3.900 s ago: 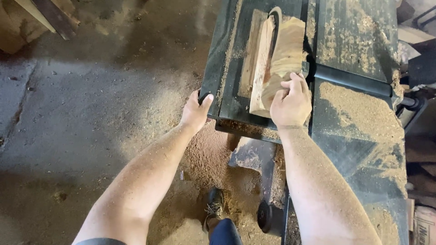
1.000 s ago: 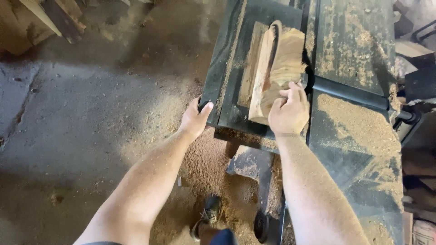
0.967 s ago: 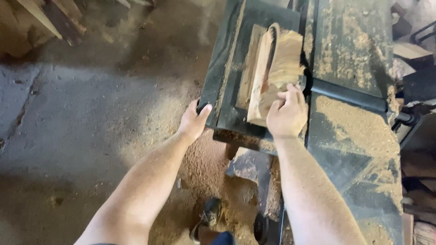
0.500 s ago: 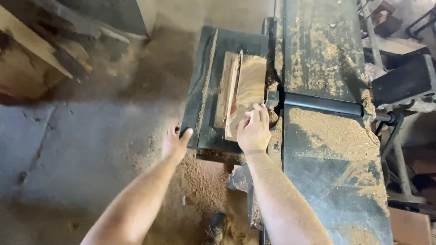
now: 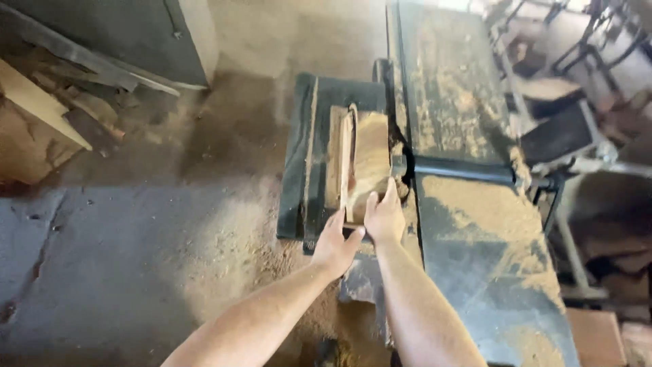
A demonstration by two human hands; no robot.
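Left hand (image 5: pixel 335 246) shifted in, 2 hands seemingly pressing wood block (image 5: pixel 367 163)

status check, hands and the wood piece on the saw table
Left hand and right hand press near end of wood piece. Piece lies on dark saw table. Sawdust around, nothing blocking.

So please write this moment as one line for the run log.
left hand: on near end of pale flat wood piece | right hand: on same end | wood: lying on dark sawdust-covered machine table

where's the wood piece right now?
Head view, centre: the wood piece stands on edge on the dark machine table, with the left hand and right hand at its near end.
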